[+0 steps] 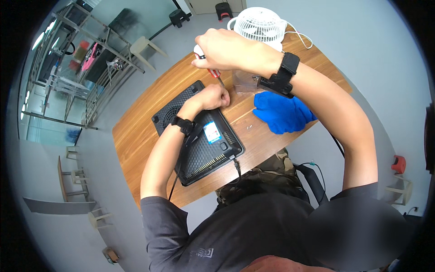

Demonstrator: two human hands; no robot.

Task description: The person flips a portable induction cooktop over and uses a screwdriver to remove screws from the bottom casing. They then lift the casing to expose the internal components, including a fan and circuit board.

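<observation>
A black induction cooktop [206, 156] lies bottom side up on the wooden table, its round fan vent, rubber feet and a blue-and-white label showing. My right hand [222, 51] is closed round the handle of a screwdriver [215, 73] with a red and clear grip. The shaft slants down toward the cooktop's far right edge. There my left hand [214, 97] rests with curled fingers, close by the shaft; what its fingertips hold, if anything, is hidden. The screwdriver's tip is hidden too. A power cord [237, 167] leaves the cooktop's near edge.
Right of the cooktop stand a clear plastic box [244, 83] with small parts and a crumpled blue cloth [283, 113]. Small screws [249, 127] lie on the table [136, 136]. A white fan [259, 25] stands at the far end. Stools and a metal rack are beyond.
</observation>
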